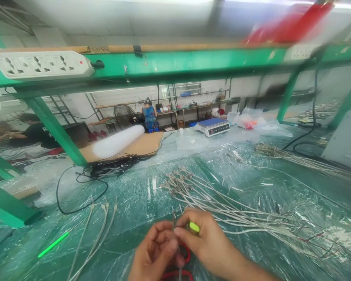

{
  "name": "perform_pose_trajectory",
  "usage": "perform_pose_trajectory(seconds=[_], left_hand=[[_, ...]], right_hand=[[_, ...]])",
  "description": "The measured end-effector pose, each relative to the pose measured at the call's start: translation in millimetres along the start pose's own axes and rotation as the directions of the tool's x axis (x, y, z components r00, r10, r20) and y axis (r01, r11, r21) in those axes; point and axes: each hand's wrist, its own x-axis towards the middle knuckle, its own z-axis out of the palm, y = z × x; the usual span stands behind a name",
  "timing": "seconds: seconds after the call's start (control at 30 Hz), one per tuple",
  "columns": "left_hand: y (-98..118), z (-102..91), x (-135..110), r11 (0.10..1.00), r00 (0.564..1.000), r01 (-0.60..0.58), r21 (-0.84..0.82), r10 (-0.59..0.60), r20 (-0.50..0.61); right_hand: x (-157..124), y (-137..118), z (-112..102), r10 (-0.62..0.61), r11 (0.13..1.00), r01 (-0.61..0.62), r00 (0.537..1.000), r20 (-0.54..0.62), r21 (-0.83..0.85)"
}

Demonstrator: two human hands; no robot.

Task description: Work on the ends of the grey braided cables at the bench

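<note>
Pinching a thin cable (174, 223) in a narrow grip, using left hand (159, 248) and right hand (204, 238) together, low in front of the body above the plastic-covered bench (140, 210). Pointing its tip away from the body, just beyond the grip; running its long axis nearly fore-and-aft, leaning slightly left at the far end; trailing the rest back below the grip. Curling left fingers in from the left, resting left thumb against the cable. Angling right forearm in from the right, pressing right thumb to index finger near the tip. Showing a yellow-green piece (194, 227) by the right thumb; leaving unclear whether gripped. Showing red loops (188, 255) just below the grip, partly hidden. Seeing a cable pile (175, 184) beyond and right of the grip, three cables (105, 214) left, a green-handled tool (53, 244) farther left, a scale (213, 127) well beyond.
</note>
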Motion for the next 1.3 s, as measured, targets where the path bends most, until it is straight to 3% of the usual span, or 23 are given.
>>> perform_pose_trajectory(seconds=[0.13, 0.23, 0.3, 0.37, 0.47, 0.67, 0.77, 0.9, 1.03, 1.17, 1.3], left_hand=[[-11.1, -2.0, 2.9, 0.995, 0.994, 0.098, 0.006, -0.098, 0.056], [-19.5, -3.6, 4.3, 0.978, 0.999, 0.009, 0.210, -0.002, -0.033], [-23.1, -4.8, 4.2, 0.917, 0.982, -0.100, 0.387, 0.153, -0.110], [-25.0, -6.7, 3.9, 0.845, 0.950, -0.166, 0.508, 0.276, -0.148], [-25.5, -9.8, 3.7, 0.781, 0.919, -0.213, 0.586, 0.365, -0.152], [-22.1, -13.7, 4.5, 0.688, 0.884, -0.251, 0.681, 0.449, -0.128], [-19.8, -14.2, 4.4, 0.652, 0.883, -0.256, 0.713, 0.458, -0.102], [-16.6, -14.8, 4.3, 0.622, 0.885, -0.260, 0.739, 0.459, -0.074], [-13.1, -24.7, 8.7, 0.640, 0.867, -0.208, 0.740, 0.471, -0.164], [-10.1, -38.1, 15.0, 0.702, 0.858, -0.151, 0.696, 0.443, -0.260], [-9.5, -35.9, 13.1, 0.740, 0.900, -0.158, 0.654, 0.380, -0.213]], right_hand=[[-3.9, 10.1, 7.5, -0.174, 0.969, 0.177, 0.984, 0.030, -0.171], [-5.6, 14.8, 15.7, -0.155, 0.972, 0.156, 0.988, 0.022, -0.176], [-5.3, 13.9, 20.1, -0.071, 0.992, 0.069, 0.997, -0.017, -0.105], [-4.0, 9.9, 22.0, 0.090, 0.994, -0.089, 0.996, -0.012, 0.070], [-0.9, 2.6, 19.9, 0.266, 0.902, -0.284, 0.959, 0.101, 0.325], [3.3, 4.6, 11.6, 0.429, 0.771, -0.435, 0.895, 0.124, 0.465], [3.0, 8.6, 9.7, 0.452, 0.703, -0.476, 0.873, 0.185, 0.528], [1.5, 8.3, 4.8, 0.438, 0.685, -0.488, 0.869, 0.230, 0.541], [7.2, 6.9, -8.3, 0.405, 0.740, -0.442, 0.895, 0.189, 0.508], [15.0, 7.2, -19.3, 0.335, 0.847, -0.310, 0.942, 0.018, 0.433], [8.6, 6.0, -11.2, 0.092, 0.992, -0.080, 0.987, -0.130, 0.096]])
